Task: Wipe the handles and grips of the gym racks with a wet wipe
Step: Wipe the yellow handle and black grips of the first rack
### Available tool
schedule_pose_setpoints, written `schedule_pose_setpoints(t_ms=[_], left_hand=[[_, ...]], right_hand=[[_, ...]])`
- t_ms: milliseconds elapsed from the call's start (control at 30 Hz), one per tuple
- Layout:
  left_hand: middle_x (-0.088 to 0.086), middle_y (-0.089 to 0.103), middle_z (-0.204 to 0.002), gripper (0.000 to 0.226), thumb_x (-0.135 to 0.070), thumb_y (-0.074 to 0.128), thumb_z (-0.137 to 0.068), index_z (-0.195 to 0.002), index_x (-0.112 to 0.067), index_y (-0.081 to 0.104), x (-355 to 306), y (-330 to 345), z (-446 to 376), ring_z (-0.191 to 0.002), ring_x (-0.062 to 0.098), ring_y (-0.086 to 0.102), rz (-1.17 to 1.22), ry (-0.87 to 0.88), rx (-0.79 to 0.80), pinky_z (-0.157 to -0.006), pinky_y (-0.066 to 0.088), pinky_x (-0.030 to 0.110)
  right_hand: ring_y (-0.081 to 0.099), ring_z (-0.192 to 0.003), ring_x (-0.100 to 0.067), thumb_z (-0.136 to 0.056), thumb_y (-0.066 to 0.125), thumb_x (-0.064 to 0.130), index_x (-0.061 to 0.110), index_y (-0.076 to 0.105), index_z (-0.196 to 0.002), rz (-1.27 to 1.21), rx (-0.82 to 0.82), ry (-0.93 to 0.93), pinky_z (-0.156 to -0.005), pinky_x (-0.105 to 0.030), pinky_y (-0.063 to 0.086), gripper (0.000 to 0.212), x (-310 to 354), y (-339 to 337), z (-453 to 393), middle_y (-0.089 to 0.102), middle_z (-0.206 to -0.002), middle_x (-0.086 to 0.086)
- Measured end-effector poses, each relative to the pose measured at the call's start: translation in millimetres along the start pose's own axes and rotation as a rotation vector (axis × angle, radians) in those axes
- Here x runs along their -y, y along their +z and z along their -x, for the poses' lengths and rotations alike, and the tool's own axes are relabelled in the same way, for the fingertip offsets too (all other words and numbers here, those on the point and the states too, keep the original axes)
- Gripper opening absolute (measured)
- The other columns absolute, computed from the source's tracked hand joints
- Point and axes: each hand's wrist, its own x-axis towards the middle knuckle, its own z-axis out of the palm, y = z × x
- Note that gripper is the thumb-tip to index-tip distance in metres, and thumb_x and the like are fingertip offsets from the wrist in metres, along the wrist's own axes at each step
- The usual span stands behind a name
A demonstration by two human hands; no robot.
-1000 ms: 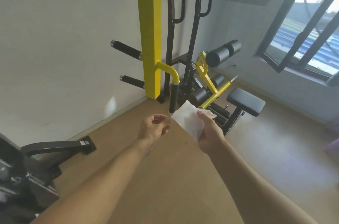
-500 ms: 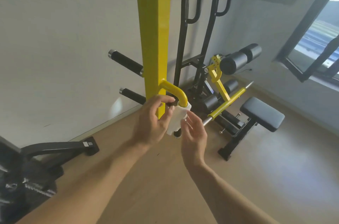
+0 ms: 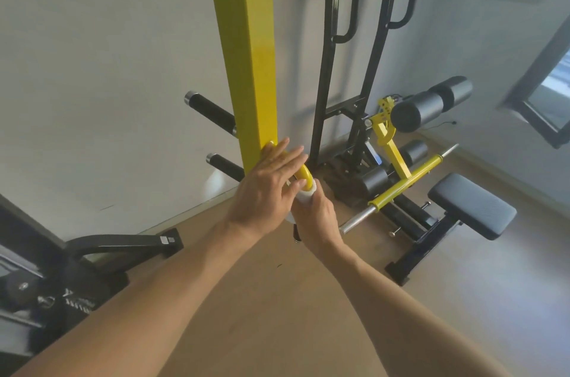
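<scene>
Wet wipe (image 3: 303,195), white, wrapped round the downward grip of the curved yellow handle (image 3: 303,173) that comes off the yellow post (image 3: 249,46). Right hand (image 3: 313,219) closed round the wipe and the grip beneath it, fingers curled, back of the hand toward the camera. Only a band of wipe shows above this hand and a scrap below the left hand's edge. Dark lower end of the grip (image 3: 296,236) pokes out under the right hand.

Left hand (image 3: 266,188) just left of the right one and touching it, fingers straight and slightly spread, lying flat over the bend of the handle; fingertips reach up toward the post. Thumb presses against the wipe at the top of the grip. It holds nothing.

Beyond the left hand, on the far side of the post: two black pegs (image 3: 212,113) with metal caps, one above the other, pointing left. Beyond and right of the right hand: black frame (image 3: 324,68) against the wall, foam rollers (image 3: 431,103), a yellow bar (image 3: 407,184) with a steel end, and a padded bench (image 3: 472,207) on the wooden floor (image 3: 308,315). Lower left of both arms: a dark machine base (image 3: 117,245).
</scene>
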Motion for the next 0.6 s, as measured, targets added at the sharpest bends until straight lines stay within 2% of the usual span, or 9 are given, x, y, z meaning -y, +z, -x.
schedule_pose_setpoints(t_ms=[133, 267, 333, 433, 500, 600], left_hand=[[-0.007, 0.039, -0.155, 0.054, -0.030, 0.060, -0.097, -0.148, -0.020, 0.044, 1.8, 4.1, 1.2, -0.151, 0.009, 0.019, 0.013, -0.019, 0.013, -0.121, 0.021, 0.033], [-0.008, 0.040, -0.154, 0.050, -0.028, 0.057, -0.100, -0.148, -0.020, 0.044, 3.1, 3.9, -1.7, -0.151, 0.008, 0.019, 0.035, -0.011, 0.010, -0.121, 0.023, 0.032], [-0.007, 0.040, -0.154, 0.049, -0.029, 0.055, -0.100, -0.148, -0.019, 0.044, 2.3, 5.0, -2.0, -0.151, 0.009, 0.019, 0.038, -0.014, 0.007, -0.121, 0.023, 0.033], [-0.007, 0.041, -0.153, 0.050, -0.026, 0.058, -0.099, -0.147, -0.018, 0.045, 3.4, 6.0, -4.2, -0.150, 0.009, 0.020, 0.054, -0.015, -0.003, -0.121, 0.021, 0.032], [-0.007, 0.042, -0.153, 0.050, -0.025, 0.059, -0.098, -0.146, -0.018, 0.046, 2.6, 6.5, -5.7, -0.150, 0.009, 0.020, 0.063, -0.006, 0.000, -0.120, 0.020, 0.032], [-0.009, 0.040, -0.153, 0.050, -0.027, 0.059, -0.098, -0.146, -0.018, 0.046, 1.6, 8.6, -7.4, -0.149, 0.008, 0.020, 0.083, -0.008, -0.003, -0.119, 0.022, 0.031]], right_hand=[[0.066, -0.078, -0.021, -0.092, 0.059, 0.035, 0.034, 0.053, -0.114, 0.055, 0.077, 0.116, -0.070, -0.042, 0.058, 0.023, -21.2, 10.8, 9.5, 0.070, -0.091, 0.002], [0.067, -0.067, -0.018, -0.084, 0.060, 0.054, 0.034, 0.058, -0.095, -0.053, -0.072, 0.023, -0.059, -0.037, 0.056, 0.023, -2.7, 4.6, -8.8, 0.069, -0.078, 0.006], [0.066, -0.066, -0.016, -0.084, 0.061, 0.052, 0.035, 0.058, -0.096, -0.038, -0.071, -0.005, -0.059, -0.037, 0.055, 0.021, -7.0, 6.3, -10.8, 0.068, -0.077, 0.007], [0.066, -0.073, -0.021, -0.087, 0.064, 0.039, 0.030, 0.057, -0.101, 0.114, 0.032, 0.161, -0.069, -0.045, 0.058, 0.018, -38.6, 16.0, 0.4, 0.069, -0.082, 0.003], [0.066, -0.075, -0.022, -0.087, 0.065, 0.038, 0.029, 0.056, -0.101, 0.163, 0.060, 0.215, -0.071, -0.045, 0.059, 0.019, -45.5, 14.9, 1.6, 0.069, -0.084, 0.001], [0.066, -0.076, -0.019, -0.088, 0.066, 0.038, 0.035, 0.052, -0.110, 0.079, -0.007, 0.040, -0.066, -0.037, 0.057, 0.026, -25.2, 2.2, -8.9, 0.069, -0.088, 0.005]])
